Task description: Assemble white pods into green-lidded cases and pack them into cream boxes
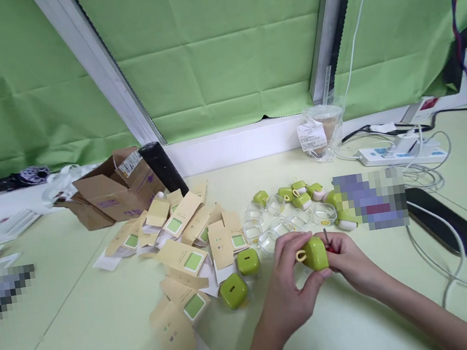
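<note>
My left hand [292, 288] grips a small glossy green case [316, 253] with a pale yellow loop on its left side. Fingers above and thumb below hold it. On the case's right side, my right hand [350, 260] is closed around a small tool with a red part [330, 250] and a dark end sticking up; its exact kind is partly hidden by the fingers. Two more green cases, one nearer [234, 291] and one farther [248, 261], rest to the left, each with a slot on top. Behind my hands lie several clear plastic cups [299, 219] and smaller green pieces [302, 200].
Opened cream paper boxes [185, 263] are heaped on the left of the table. Behind them are a brown carton [117, 185] and a black cylinder [163, 167]. A bagged cup [325, 130], a power strip [402, 155], a black phone [452, 219] and white cables occupy the right.
</note>
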{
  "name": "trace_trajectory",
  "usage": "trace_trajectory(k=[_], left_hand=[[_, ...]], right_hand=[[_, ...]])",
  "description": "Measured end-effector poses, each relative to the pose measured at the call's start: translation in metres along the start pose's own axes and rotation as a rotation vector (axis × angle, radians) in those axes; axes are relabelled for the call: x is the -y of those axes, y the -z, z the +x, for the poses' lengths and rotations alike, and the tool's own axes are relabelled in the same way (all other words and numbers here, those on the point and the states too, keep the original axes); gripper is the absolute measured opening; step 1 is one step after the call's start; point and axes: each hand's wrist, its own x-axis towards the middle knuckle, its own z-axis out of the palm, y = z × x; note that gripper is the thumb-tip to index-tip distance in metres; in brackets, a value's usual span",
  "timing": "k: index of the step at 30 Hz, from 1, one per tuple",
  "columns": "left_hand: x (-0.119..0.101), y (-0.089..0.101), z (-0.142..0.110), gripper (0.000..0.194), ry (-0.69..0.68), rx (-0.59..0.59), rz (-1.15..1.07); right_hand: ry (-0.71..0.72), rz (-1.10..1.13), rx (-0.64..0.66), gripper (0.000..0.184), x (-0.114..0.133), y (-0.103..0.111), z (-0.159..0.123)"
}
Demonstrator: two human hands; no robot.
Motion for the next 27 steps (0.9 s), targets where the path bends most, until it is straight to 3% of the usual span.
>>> trace_trajectory(k=[3,7,11,14,18,24,27], left_hand=[[0.0,-0.002,0.002,0.046,0.027,-0.015,0.046],[0.003,-0.002,0.001,0.044,-0.054,-0.069,0.111],[0.001,0.007,-0.002,0.044,-0.115,-0.212,0.153],[-0.001,0.016,-0.002,0.04,-0.058,-0.295,0.075],[0.001,0.017,0.0,0.04,0.044,-0.204,0.034],[0.005,0.011,0.007,0.041,0.133,-0.045,0.112],[0.008,0.009,0.012,0.042,0.159,0.013,0.128]], right_hand=[[0.026,-0.047,0.0,0.033,-0.003,-0.001,0.002],[0.081,-0.171,-0.022,0.03,-0.002,0.002,0.006],[0.156,-0.372,-0.13,0.02,0.003,0.023,0.008],[0.238,-0.611,-0.198,0.009,0.004,0.04,0.005],[0.461,-1.079,-0.119,0.008,-0.001,0.046,-0.004],[0.716,-1.452,0.142,0.017,-0.005,0.046,-0.015],[0.779,-1.507,0.192,0.017,-0.007,0.049,-0.015]])
